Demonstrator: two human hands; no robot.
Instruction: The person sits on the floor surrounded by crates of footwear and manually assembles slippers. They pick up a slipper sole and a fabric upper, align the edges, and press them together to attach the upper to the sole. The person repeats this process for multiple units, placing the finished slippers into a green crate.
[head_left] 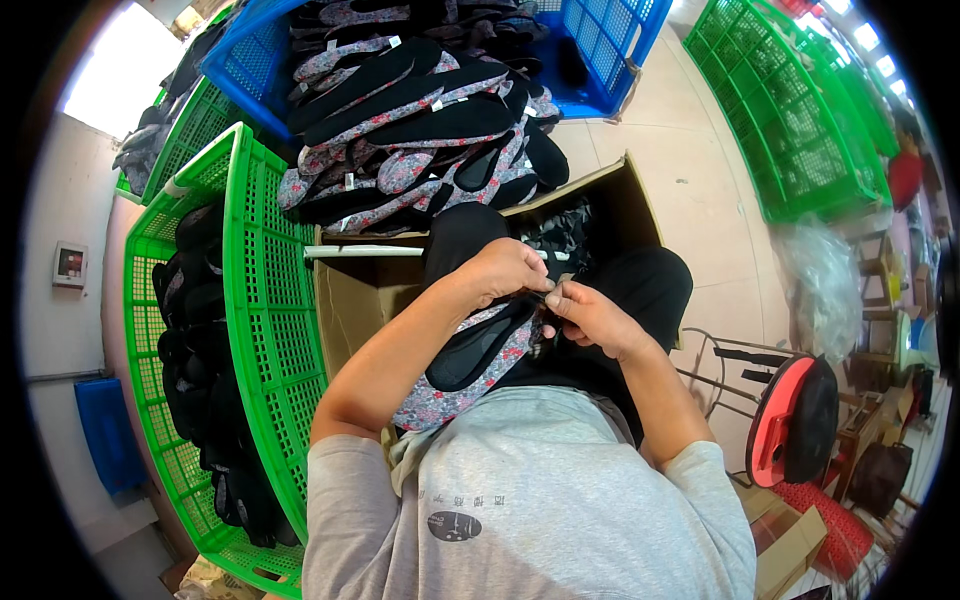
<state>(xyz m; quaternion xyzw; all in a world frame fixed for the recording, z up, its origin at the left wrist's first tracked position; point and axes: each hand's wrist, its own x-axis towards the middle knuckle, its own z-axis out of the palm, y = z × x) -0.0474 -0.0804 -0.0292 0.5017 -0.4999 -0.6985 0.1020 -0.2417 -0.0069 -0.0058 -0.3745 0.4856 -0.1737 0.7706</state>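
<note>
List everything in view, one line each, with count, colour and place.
floral shoe: one, grey-red floral with black lining, held on the lap
shoe pile: many, floral and black, in the blue crate ahead
green crate: one, at left, holding black shoes
green crates: stacked, upper right
cardboard box: one, brown, ahead of the knees
stool: one, red and black, at right
left hand: grips the shoe's end
right hand: pinches at the shoe's end

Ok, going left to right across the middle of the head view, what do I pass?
Blue cloth on the wall → green crate of black shoes → left hand on the floral slip-on shoe → right hand → red-rimmed round stool.
</note>
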